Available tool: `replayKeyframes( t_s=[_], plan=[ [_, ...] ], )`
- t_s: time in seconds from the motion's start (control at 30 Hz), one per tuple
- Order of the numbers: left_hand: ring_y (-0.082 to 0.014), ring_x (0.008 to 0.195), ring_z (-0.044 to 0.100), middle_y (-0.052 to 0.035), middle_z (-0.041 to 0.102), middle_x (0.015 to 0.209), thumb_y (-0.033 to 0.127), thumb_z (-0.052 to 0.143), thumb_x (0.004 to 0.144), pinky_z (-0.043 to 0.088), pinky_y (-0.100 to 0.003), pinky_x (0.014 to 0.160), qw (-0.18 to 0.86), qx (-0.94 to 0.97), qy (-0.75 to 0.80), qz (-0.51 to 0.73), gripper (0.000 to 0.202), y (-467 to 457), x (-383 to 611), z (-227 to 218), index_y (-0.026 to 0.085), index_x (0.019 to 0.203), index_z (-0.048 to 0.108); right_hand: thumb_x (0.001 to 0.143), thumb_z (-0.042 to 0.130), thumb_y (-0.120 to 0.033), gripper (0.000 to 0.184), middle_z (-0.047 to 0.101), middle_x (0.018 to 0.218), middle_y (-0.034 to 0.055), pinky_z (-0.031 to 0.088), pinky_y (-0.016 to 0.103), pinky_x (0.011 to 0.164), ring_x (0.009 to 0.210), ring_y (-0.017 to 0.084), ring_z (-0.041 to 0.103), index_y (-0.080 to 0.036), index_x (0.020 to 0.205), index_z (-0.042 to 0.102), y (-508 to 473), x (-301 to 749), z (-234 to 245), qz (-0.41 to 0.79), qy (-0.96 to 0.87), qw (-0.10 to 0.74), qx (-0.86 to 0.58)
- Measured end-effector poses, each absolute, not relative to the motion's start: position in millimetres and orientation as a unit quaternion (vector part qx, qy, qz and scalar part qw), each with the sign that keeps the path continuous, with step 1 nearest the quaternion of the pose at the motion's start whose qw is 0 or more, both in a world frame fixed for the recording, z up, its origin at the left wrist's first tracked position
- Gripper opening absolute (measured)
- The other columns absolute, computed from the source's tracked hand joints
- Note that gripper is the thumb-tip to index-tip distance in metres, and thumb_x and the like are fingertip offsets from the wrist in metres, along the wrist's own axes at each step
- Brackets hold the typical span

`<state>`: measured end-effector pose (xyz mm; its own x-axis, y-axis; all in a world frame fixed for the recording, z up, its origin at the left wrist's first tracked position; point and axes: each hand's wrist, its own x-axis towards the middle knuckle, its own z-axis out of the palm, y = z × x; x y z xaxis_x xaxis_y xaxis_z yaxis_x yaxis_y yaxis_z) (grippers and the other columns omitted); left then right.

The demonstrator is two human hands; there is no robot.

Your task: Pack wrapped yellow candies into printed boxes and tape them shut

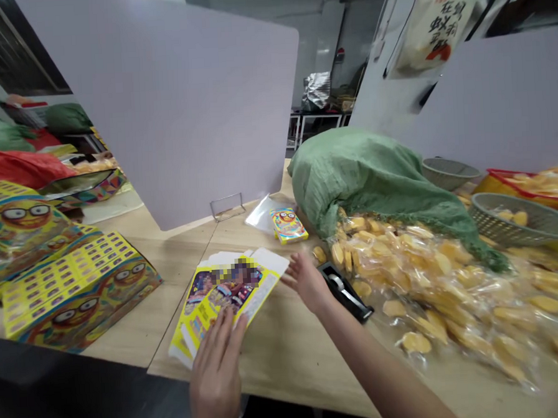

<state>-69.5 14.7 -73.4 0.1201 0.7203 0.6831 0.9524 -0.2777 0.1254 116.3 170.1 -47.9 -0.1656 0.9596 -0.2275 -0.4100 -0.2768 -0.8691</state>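
Note:
Several flat, yellow-printed cartons [260,300] lie fanned out on the wooden table, their white flaps pointing away from me. My left hand [218,368] rests on their near side, fingers stretched out flat over the print. Just off the right end of the white flaps is my right hand [307,283], its fingers extended and slightly blurred, with nothing seen in them. A black tape dispenser [354,306] with a roll of tape stands right beside that hand. Farther back, a small yellow box [288,225] with a cartoon face lies by a clear plastic sheet [259,212].
Clear-wrapped yellow pieces [433,288] spill from a green woven sack [361,167] on the right. Behind them are a grey basket [527,224] and a red tray [497,182]. Printed yellow display boxes [91,293] stand at left. A pale partition board [184,108] rises at the back.

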Motion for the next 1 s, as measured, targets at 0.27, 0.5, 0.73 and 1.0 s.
replayKeyframes(
  t_s=[0.27, 0.5, 0.73, 1.0],
  plan=[
    [-0.0330, 0.139, 0.034, -0.0164, 0.038, 0.149, 0.040, 0.065, 0.080, 0.028, -0.054, 0.113, -0.045, -0.731, -0.586, -0.347, 0.072, 5.0, -1.5, -52.3, 0.017, 0.143, 0.036, 0.082, 0.065, -0.042, 0.036, 0.069, 0.091, 0.0046, 0.052, 0.030, 0.063, 0.075, 0.017, 0.063, -0.022, 0.111, 0.058, 48.5, 204.9, -49.3, 0.630, -0.484, 0.434, -0.424],
    [-0.0220, 0.092, 0.066, -0.0056, 0.071, 0.100, 0.033, 0.054, 0.088, 0.053, -0.032, 0.081, -0.368, -0.696, -0.543, -0.293, 0.023, 16.8, 8.6, -37.6, 0.022, 0.106, 0.065, 0.077, 0.071, -0.033, 0.038, 0.059, 0.105, 0.0095, 0.047, 0.040, 0.081, 0.096, 0.024, 0.055, -0.022, 0.108, 0.053, 42.3, 241.5, -21.1, 0.085, -0.618, 0.540, -0.565],
    [-0.0302, 0.122, 0.052, -0.0145, 0.055, 0.130, 0.063, 0.062, 0.076, 0.040, -0.048, 0.104, -0.573, -0.681, -0.356, -0.284, 0.075, 8.7, 16.1, -30.3, 0.022, 0.136, 0.045, 0.072, 0.076, -0.037, 0.032, 0.060, 0.089, 0.0047, 0.047, 0.036, 0.078, 0.087, 0.021, 0.055, -0.021, 0.075, 0.048, 43.6, 228.8, 24.0, 0.193, -0.815, 0.307, -0.452],
    [-0.0358, 0.116, 0.058, -0.0164, 0.062, 0.122, 0.059, 0.078, 0.062, 0.045, -0.052, 0.098, -0.731, -0.496, -0.299, -0.360, 0.084, 15.8, 34.5, -38.3, 0.016, 0.129, 0.051, 0.081, 0.068, -0.030, 0.043, 0.043, 0.142, 0.0126, 0.036, 0.050, 0.108, 0.133, 0.028, 0.042, -0.026, 0.117, 0.045, 12.2, 218.9, -2.8, 0.307, -0.657, 0.517, -0.455]
  ],
)
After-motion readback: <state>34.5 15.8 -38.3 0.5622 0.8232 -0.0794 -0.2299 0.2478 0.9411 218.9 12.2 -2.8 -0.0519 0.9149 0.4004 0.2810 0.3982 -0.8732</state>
